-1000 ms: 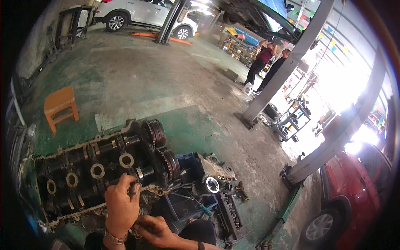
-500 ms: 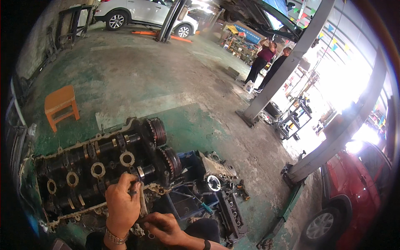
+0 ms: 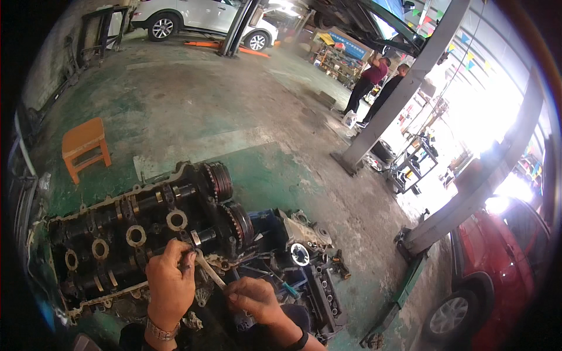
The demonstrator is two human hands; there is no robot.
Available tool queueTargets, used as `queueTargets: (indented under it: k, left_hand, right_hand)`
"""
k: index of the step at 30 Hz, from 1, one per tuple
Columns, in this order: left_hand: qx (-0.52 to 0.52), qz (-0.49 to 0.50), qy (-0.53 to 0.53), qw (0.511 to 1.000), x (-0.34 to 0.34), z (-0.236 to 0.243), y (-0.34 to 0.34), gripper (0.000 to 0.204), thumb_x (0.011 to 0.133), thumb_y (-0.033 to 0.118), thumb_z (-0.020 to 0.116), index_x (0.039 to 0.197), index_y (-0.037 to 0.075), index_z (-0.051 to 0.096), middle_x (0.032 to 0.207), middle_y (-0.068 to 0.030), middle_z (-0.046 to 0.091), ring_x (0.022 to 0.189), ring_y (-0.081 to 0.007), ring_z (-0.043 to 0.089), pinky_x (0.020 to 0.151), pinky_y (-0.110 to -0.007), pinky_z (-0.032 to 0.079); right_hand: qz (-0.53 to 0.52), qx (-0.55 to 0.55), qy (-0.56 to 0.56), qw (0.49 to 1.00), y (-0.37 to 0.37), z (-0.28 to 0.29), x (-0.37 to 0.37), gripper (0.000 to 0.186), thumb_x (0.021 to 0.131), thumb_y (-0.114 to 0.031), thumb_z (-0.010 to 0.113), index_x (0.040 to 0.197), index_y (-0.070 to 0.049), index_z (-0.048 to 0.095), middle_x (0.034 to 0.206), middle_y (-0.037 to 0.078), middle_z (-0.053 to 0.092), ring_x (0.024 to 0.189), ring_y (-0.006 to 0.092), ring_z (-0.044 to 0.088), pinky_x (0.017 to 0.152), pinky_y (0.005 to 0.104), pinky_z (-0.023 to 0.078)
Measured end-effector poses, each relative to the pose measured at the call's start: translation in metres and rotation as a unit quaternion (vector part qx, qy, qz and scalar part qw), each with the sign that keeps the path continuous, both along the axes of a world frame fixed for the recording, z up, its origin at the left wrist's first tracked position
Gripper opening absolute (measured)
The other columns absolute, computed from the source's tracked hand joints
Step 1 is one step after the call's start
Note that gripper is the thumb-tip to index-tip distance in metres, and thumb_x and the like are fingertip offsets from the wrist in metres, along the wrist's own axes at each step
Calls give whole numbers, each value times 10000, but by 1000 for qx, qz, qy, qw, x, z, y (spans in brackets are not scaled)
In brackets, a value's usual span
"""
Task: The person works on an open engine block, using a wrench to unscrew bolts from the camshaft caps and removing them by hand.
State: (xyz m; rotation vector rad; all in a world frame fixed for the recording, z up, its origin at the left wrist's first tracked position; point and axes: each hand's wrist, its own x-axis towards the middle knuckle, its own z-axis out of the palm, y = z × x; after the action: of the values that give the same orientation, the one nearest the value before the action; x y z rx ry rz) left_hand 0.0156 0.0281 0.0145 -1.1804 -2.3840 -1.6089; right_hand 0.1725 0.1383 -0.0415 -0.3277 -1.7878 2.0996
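An open engine cylinder head (image 3: 111, 228) with two black camshafts and toothed gears (image 3: 237, 231) lies low in the view. My left hand (image 3: 171, 284) is closed at the upper end of a metal wrench (image 3: 208, 268), against a camshaft cap below the lower gear. Its fingertips partly hide the wrench's head and whatever bolt it sits on. My right hand (image 3: 253, 301) grips the lower end of the wrench, its fingers curled round it.
A blue crate (image 3: 264, 217), engine parts (image 3: 328, 304) and an orange stool (image 3: 83, 143) surround the engine. Grey lift posts (image 3: 400, 108) and a red car (image 3: 492, 275) stand right. At the back, two people (image 3: 374, 82) stand under a raised car, near a white car (image 3: 196, 17).
My right hand has moved up and to the right with the wrench handle, which now slants down-right from my left hand. My left hand has shifted slightly upward.
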Motion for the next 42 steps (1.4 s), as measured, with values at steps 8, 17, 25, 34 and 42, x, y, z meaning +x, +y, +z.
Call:
queueTargets:
  k: [8, 17, 25, 34, 42]
  left_hand:
    - [-3, -5, -12, 1000, -1, 1, 0, 82, 844, -3, 629, 901, 5, 570, 706, -175, 636, 632, -349, 642, 538, -378, 448]
    - [10, -1, 2, 1000, 0, -2, 1, 83, 838, -16, 625, 899, 8, 573, 706, -173, 634, 634, -356, 639, 541, -383, 450]
    - [6, 12, 1, 1000, 2, -1, 1, 87, 831, -14, 633, 891, 19, 578, 700, -161, 625, 618, -332, 629, 535, -380, 439]
    - [7, 2, -83, 997, -2, -17, 4, 90, 828, -13, 641, 889, 2, 577, 720, -158, 620, 613, -311, 609, 550, -370, 442]
    - [0, -11, -76, 997, -2, -13, 3, 78, 837, -21, 624, 900, -17, 579, 751, -152, 616, 651, -269, 591, 593, -367, 445]
  right_hand:
    - [-13, -83, -14, 996, 3, 0, 1, 158, 929, -58, 602, 1068, 16, 592, 788, 26, 611, 670, 74, 529, 583, 221, 402]
    - [20, -88, -47, 995, -13, -4, -6, 359, 952, -118, 597, 1271, -2, 482, 805, -13, 554, 677, 54, 458, 573, 227, 360]
    - [78, 60, -112, 989, -18, -9, -16, 206, 943, -177, 624, 906, 21, 575, 658, 0, 474, 617, 65, 399, 531, 254, 336]
    - [39, 84, -11, 996, -40, -16, -31, 172, 916, -100, 645, 888, 18, 523, 629, 71, 477, 586, 101, 401, 518, 292, 335]
    - [5, 147, 52, 988, -56, -34, -46, 159, 927, -61, 608, 985, 41, 501, 713, 85, 570, 624, 111, 478, 542, 297, 385]
